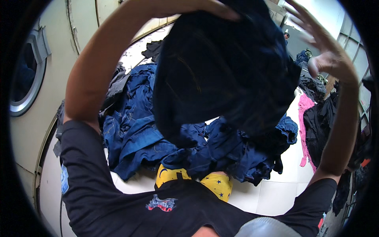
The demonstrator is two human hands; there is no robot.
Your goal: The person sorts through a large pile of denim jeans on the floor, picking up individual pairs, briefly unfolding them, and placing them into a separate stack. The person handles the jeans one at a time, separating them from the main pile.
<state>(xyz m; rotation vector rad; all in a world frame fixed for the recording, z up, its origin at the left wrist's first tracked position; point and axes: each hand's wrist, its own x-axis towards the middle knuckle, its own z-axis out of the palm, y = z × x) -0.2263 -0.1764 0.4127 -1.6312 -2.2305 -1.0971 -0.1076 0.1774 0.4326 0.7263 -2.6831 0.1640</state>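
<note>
A dark blue denim garment point(221, 67) with pale stitched seams hangs raised in front of me. My left hand point(219, 8) grips it near the top edge of the view; the thumb shows and the other fingers are hidden by the cloth. To the right of the garment is my right hand point(327, 57), its fingers spread and somewhat blurred, with nothing held in it. Below, a heap of blue denim clothes point(134, 134) spreads across the floor, partly covered by the raised garment.
At left, a round machine door point(29, 75) sits in a pale panel. A pink cloth strip point(303, 130) lies on the white tiled floor point(276, 193) at right, beside black clothes point(318, 122). More garments point(310, 81) are piled at the back right.
</note>
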